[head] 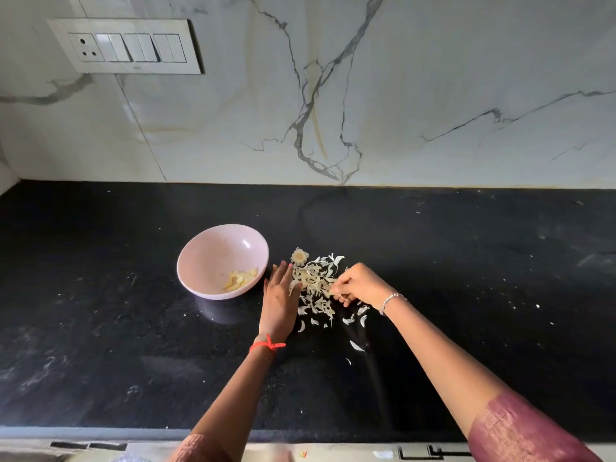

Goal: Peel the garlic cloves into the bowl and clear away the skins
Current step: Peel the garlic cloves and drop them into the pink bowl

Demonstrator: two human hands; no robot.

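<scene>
1. My left hand [279,296] is flat with the fingers straight, up against the left side of the pile of skins [315,285], just right of the pink bowl [200,248].
2. My right hand [361,285] is curled on the pile's right side, pinching a bit of skin.
3. The peeled cloves [240,279] sit in the bowl, on its near side.
4. A dried root end [299,256] lies at the pile's far edge, and a few loose flakes [356,346] are scattered closer to me on the black counter [466,261].
</scene>
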